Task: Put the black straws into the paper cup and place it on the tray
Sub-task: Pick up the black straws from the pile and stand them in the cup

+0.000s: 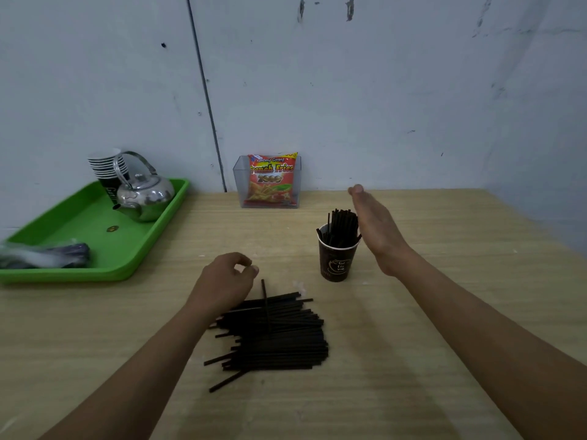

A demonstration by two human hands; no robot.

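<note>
A dark brown paper cup [336, 262] stands upright on the wooden table, right of centre, with a bunch of black straws [341, 223] sticking out of it. My right hand [373, 227] is flat with straight fingers, right beside the straw tops on their right side. A pile of several loose black straws [276, 335] lies on the table in front of me. My left hand [227, 277] hovers over the pile's far left end, its fingers loosely curled toward the thumb and nothing visible between them. The green tray [152, 246] sits at the far left.
On the tray are a metal kettle [144, 195], a stack of paper cups [106, 168] and a plastic-wrapped dark bundle [44, 255]. A clear box holding a red snack packet [270, 182] stands against the wall. The table's right edge meets a wall.
</note>
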